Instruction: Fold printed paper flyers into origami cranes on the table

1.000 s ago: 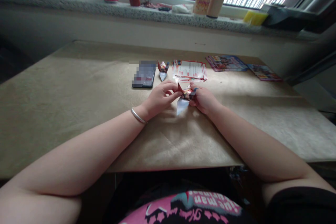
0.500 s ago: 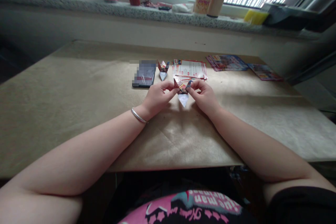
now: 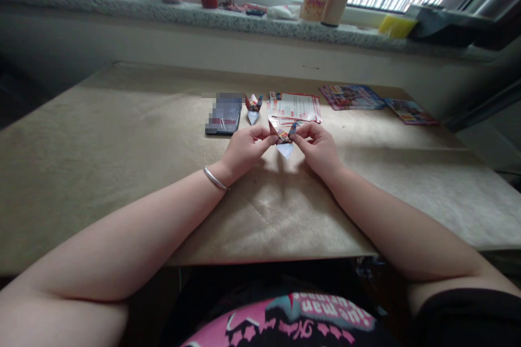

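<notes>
A small folded paper piece point(image 3: 284, 143), printed in colours with a white pointed lower tip, is held just above the brown table point(image 3: 122, 135). My left hand point(image 3: 244, 150) pinches its left upper flap. My right hand point(image 3: 318, 147) pinches its right upper flap. Both hands have fingers curled and closed on the paper. A silver bangle point(image 3: 214, 179) sits on my left wrist.
Behind the hands lie a dark phone point(image 3: 223, 115), a second folded paper piece point(image 3: 253, 107) and a stack of printed leaflets point(image 3: 293, 107). More leaflets point(image 3: 350, 96) lie at the far right. The windowsill point(image 3: 228, 16) carries cups, a can and a yellow sponge.
The folded paper turned from tilted to pointing straight down, and both hands moved slightly away from me and pulled its upper flaps apart.
</notes>
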